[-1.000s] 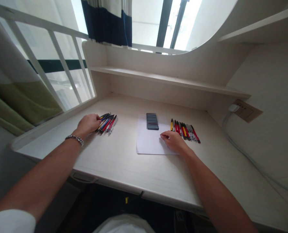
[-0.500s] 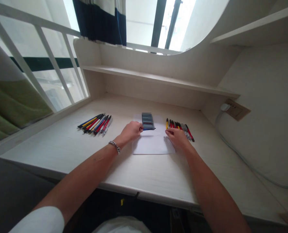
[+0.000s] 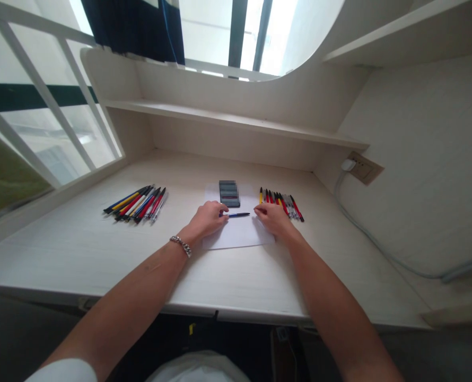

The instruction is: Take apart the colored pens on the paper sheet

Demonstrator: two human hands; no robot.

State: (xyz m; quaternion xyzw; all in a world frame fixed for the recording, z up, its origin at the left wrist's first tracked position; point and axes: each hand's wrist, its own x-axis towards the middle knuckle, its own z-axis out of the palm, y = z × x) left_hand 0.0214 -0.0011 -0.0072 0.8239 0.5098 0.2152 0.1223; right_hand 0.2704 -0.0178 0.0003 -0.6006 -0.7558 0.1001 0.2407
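My left hand [image 3: 210, 218] is closed on the left end of a blue pen [image 3: 239, 215], pinching it between thumb and fingers. The pen lies crosswise above a white sheet of paper [image 3: 239, 237], its dark tip pointing right. Just right of that tip is my right hand [image 3: 273, 218], thumb and fingers drawn together; whether anything is between them is hidden. A dark rectangular item [image 3: 229, 194], its face blurred into blocks, stands beyond the pen at the paper's far part.
A loose pile of several pens [image 3: 136, 204] lies on the left of the white desk [image 3: 172, 276]. Several more pens [image 3: 286, 201] form a row behind my right hand. A shelf [image 3: 236, 121] spans the back; a cable [image 3: 355, 223] runs from the wall socket [image 3: 363, 167].
The view has shifted, so the scene sits further left. The blue pen has come toward me, leaving a gap to the dark item. My right hand is closer to its tip.
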